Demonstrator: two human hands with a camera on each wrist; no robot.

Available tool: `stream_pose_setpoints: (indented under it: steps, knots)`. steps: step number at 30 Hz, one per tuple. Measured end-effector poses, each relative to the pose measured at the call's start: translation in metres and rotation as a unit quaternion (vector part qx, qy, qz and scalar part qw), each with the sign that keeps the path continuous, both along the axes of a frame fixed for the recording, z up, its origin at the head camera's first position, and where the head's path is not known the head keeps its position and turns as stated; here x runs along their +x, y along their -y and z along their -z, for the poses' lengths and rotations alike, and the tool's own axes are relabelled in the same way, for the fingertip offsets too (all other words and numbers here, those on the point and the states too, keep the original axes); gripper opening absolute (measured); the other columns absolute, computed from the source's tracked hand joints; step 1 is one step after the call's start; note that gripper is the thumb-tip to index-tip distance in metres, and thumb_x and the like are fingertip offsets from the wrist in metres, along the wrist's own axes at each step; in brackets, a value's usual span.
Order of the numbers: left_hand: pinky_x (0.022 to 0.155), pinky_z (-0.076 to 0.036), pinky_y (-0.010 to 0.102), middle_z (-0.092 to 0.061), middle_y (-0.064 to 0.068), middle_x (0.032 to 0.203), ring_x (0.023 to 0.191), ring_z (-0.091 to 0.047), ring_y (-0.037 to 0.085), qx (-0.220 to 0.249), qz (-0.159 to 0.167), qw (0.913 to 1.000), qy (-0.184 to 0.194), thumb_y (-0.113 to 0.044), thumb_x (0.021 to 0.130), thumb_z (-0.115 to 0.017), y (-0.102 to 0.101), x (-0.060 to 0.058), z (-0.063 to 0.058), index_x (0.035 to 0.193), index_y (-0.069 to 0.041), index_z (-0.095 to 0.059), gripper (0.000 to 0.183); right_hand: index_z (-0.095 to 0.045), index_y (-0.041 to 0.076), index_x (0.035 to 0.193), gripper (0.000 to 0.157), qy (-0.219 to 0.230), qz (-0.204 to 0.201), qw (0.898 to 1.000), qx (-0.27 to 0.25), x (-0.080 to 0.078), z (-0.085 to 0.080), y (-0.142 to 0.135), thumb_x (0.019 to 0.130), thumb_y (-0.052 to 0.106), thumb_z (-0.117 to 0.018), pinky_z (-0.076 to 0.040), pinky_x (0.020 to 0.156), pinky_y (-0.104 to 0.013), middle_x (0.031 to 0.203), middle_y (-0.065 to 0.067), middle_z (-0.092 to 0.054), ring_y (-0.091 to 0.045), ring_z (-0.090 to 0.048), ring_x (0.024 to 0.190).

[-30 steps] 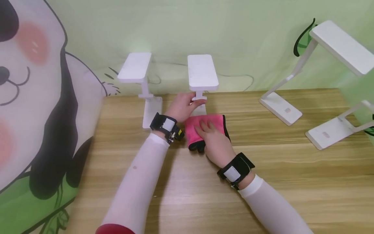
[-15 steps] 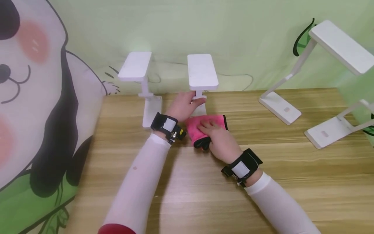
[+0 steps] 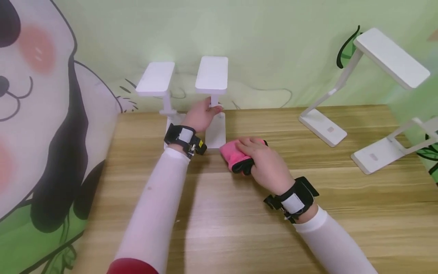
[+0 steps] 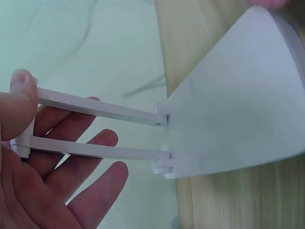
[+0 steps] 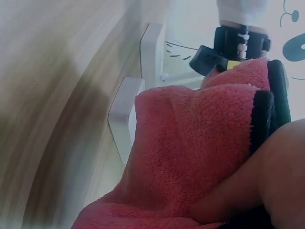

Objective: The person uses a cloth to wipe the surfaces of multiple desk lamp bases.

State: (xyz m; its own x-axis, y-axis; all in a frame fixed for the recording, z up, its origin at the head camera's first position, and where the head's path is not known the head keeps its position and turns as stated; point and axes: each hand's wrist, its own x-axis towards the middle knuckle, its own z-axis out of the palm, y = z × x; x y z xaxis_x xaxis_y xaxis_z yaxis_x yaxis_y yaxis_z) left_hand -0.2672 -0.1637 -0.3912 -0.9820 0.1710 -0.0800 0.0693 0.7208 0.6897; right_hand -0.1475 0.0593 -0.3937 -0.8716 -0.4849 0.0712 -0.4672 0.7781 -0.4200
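My left hand grips the stem of a white desk lamp near the wall. In the left wrist view, its thumb lies on the joint of the lamp's twin arms, with the fingers behind them. A pink cloth with black edging is held folded in my right hand, just in front of that lamp's base. The right wrist view shows the thumb pressed into the fluffy cloth. Its other fingers are mostly hidden there. A second white lamp stands close on the left.
Two more white lamps stand to the right: a tall one and one with its base nearer the front, partly out of frame. Behind the wooden table rises a green wall with a painted panda at left.
My left hand has shifted the gripped lamp left, towards the leftmost lamp. The cloth, spread flatter before, is now more bunched under my right hand, which has moved slightly right.
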Motion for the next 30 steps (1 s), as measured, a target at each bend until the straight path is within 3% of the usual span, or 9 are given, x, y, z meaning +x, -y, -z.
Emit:
stream_pose_setpoints:
  steps: [7,11,15,19,24,26,30]
  knots:
    - [0.09,-0.048,0.042,-0.065,0.006,0.119,0.109,-0.059,0.022,0.009,-0.03,0.9993,-0.018,-0.045,0.094,-0.046,0.011,0.001,-0.001,0.115,-0.015,-0.057,0.039,-0.052,0.019,0.134,0.055,-0.002,-0.008,1.0,-0.007,0.006,-0.005,-0.004,0.084,-0.006,-0.051,-0.038,0.106,-0.05,0.142,-0.003,-0.048,-0.028,-0.038,0.135]
    - [0.084,-0.049,0.04,-0.066,0.005,0.116,0.102,-0.06,0.02,0.012,-0.047,0.9986,-0.02,-0.047,0.093,-0.046,0.013,0.004,0.0,0.11,-0.016,-0.058,0.037,-0.052,0.018,0.134,0.05,-0.005,-0.009,1.0,-0.01,0.006,-0.006,-0.003,0.087,-0.001,-0.054,-0.038,0.106,-0.049,0.142,-0.003,-0.049,-0.026,-0.039,0.134]
    - [0.091,-0.048,0.043,-0.064,0.007,0.123,0.11,-0.059,0.022,0.017,-0.057,0.9981,-0.016,-0.048,0.093,-0.045,0.014,0.005,0.002,0.116,-0.015,-0.056,0.042,-0.051,0.019,0.134,0.047,0.004,-0.009,1.0,-0.014,0.004,-0.004,-0.002,0.088,0.01,-0.059,-0.044,0.1,-0.049,0.141,-0.005,-0.049,-0.026,-0.045,0.13]
    - [0.097,-0.046,0.046,-0.059,0.012,0.129,0.118,-0.055,0.027,0.021,-0.062,0.9977,-0.017,-0.053,0.091,-0.043,0.016,0.005,0.005,0.125,-0.01,-0.051,0.055,-0.051,0.021,0.135,0.048,0.014,-0.007,1.0,-0.012,0.002,-0.001,-0.002,0.089,0.009,-0.057,-0.049,0.092,-0.05,0.14,-0.008,-0.05,-0.027,-0.051,0.124]
    - [0.1,-0.044,0.045,-0.049,0.012,0.139,0.12,-0.053,0.028,0.053,-0.07,0.9957,-0.033,-0.061,0.09,-0.035,0.017,0.008,0.011,0.142,-0.013,-0.031,0.07,-0.051,0.023,0.134,0.055,0.02,0.003,1.0,-0.016,-0.006,0.004,-0.006,0.085,-0.003,-0.052,-0.05,0.089,-0.051,0.138,-0.013,-0.051,-0.031,-0.052,0.122]
    - [0.109,-0.035,0.043,-0.038,0.009,0.148,0.131,-0.043,0.026,0.058,-0.076,0.9945,-0.043,-0.062,0.092,-0.028,0.015,0.013,0.011,0.149,-0.017,-0.016,0.074,-0.05,0.021,0.135,0.057,0.014,0.015,1.0,-0.02,-0.01,0.004,-0.009,0.084,-0.005,-0.052,-0.05,0.09,-0.052,0.137,-0.014,-0.053,-0.032,-0.053,0.122]
    - [0.115,-0.026,0.041,-0.026,0.01,0.154,0.139,-0.029,0.025,0.006,-0.099,0.9914,-0.086,-0.058,0.095,-0.022,0.001,0.034,0.005,0.15,-0.013,-0.007,0.073,-0.049,0.015,0.135,0.054,-0.009,0.04,0.999,-0.019,-0.016,0.0,-0.016,0.084,-0.003,-0.054,-0.051,0.087,-0.05,0.13,-0.015,-0.058,-0.033,-0.059,0.113]
